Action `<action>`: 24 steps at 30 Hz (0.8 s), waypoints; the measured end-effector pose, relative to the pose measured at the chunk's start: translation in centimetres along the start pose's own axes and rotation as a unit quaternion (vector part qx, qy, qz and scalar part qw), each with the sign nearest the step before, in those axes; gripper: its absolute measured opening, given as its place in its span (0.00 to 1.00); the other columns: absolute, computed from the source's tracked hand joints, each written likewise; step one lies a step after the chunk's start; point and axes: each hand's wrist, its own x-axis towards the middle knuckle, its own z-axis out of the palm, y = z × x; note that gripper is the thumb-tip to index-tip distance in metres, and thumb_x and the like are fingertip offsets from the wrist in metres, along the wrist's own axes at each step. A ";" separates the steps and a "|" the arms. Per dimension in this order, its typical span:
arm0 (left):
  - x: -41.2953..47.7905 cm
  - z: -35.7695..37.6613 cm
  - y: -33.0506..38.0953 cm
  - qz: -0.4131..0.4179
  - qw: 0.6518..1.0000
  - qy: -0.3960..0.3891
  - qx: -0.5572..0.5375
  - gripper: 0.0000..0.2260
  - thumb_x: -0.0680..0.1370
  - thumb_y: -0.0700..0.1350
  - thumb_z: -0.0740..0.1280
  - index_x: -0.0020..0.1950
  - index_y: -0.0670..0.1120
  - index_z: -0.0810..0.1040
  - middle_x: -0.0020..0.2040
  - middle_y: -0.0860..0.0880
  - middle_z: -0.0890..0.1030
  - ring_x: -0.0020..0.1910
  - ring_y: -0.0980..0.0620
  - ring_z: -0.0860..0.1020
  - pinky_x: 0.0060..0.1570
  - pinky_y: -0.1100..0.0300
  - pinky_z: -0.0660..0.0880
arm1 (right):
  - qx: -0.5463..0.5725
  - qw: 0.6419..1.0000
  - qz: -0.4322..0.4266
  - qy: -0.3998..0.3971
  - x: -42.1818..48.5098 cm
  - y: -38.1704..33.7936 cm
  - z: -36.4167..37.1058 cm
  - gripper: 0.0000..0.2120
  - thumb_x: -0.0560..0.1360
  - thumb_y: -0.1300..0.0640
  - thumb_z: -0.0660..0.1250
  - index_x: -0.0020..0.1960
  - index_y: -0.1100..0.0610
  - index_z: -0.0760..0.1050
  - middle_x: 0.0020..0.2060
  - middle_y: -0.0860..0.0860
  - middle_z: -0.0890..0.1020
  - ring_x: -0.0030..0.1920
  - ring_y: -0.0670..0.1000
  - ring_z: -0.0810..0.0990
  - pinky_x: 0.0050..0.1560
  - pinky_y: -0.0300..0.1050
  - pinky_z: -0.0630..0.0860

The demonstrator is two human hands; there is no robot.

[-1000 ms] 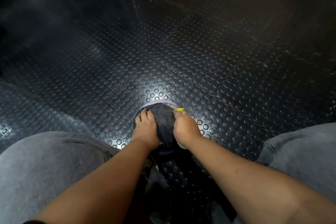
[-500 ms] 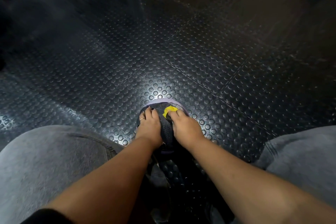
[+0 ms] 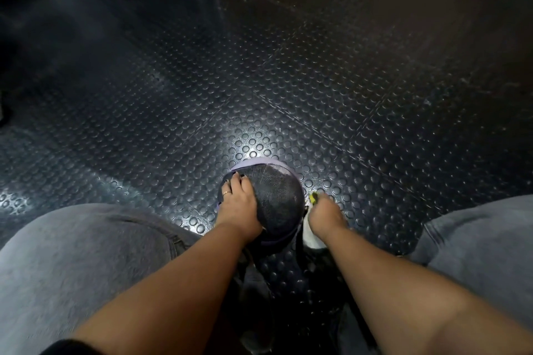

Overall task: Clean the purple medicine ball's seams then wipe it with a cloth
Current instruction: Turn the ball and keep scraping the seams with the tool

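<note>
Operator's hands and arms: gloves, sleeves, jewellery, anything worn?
No gloves on either hand, and nothing worn below the elbows. The left hand has a thin ring on one finger and dark-painted nails. The right hand shows no ring; its nails are hidden. A black sleeve edge shows at the top of the left arm.

The person wears grey trousers [image 3: 72, 268], a black sleeve [image 3: 66, 348], dark nail polish [image 3: 235, 173], a ring [image 3: 227, 193].
</note>
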 end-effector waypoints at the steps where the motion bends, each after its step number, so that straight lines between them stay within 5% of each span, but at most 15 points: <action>1: 0.0 0.0 0.1 0.001 1.000 0.003 -0.001 0.58 0.64 0.53 0.82 0.79 0.39 0.46 0.78 0.40 0.49 0.78 0.36 0.51 0.74 0.44 0.63 | 0.032 0.999 -0.005 0.011 0.4 -0.9 -0.2 0.12 0.78 0.64 0.56 0.60 0.60 0.71 0.53 0.60 0.79 0.51 0.60 0.77 0.47 0.46 0.70; 5: 0.3 -0.2 0.5 0.002 1.000 0.006 0.000 0.58 0.65 0.53 0.82 0.79 0.38 0.45 0.79 0.40 0.49 0.78 0.36 0.51 0.74 0.44 0.63 | 0.059 0.995 -0.071 0.041 0.0 -3.9 -0.5 0.10 0.77 0.64 0.55 0.55 0.58 0.72 0.49 0.59 0.79 0.46 0.59 0.77 0.41 0.46 0.68; 10: 0.3 0.0 0.6 0.000 1.000 0.026 0.011 0.54 0.67 0.54 0.79 0.78 0.37 0.47 0.77 0.39 0.52 0.75 0.37 0.56 0.72 0.47 0.63 | -0.002 0.974 -0.219 0.054 -1.8 -5.8 0.0 0.14 0.78 0.62 0.57 0.63 0.58 0.71 0.57 0.58 0.76 0.54 0.61 0.77 0.52 0.50 0.72; 14: 0.2 0.4 0.9 0.001 0.999 0.045 0.013 0.47 0.71 0.54 0.75 0.77 0.37 0.49 0.76 0.38 0.54 0.75 0.36 0.56 0.73 0.48 0.62 | -0.091 0.942 -0.323 0.030 -2.7 -6.1 0.2 0.15 0.78 0.59 0.58 0.64 0.56 0.69 0.58 0.57 0.72 0.50 0.64 0.78 0.48 0.56 0.75; 24: 0.2 -0.1 2.0 -0.005 1.000 0.024 -0.005 0.52 0.68 0.52 0.79 0.78 0.37 0.49 0.77 0.38 0.52 0.75 0.35 0.56 0.73 0.46 0.63 | -0.099 0.974 -0.179 0.093 -2.2 -4.9 0.9 0.10 0.78 0.62 0.57 0.59 0.57 0.66 0.56 0.57 0.73 0.49 0.61 0.81 0.39 0.50 0.72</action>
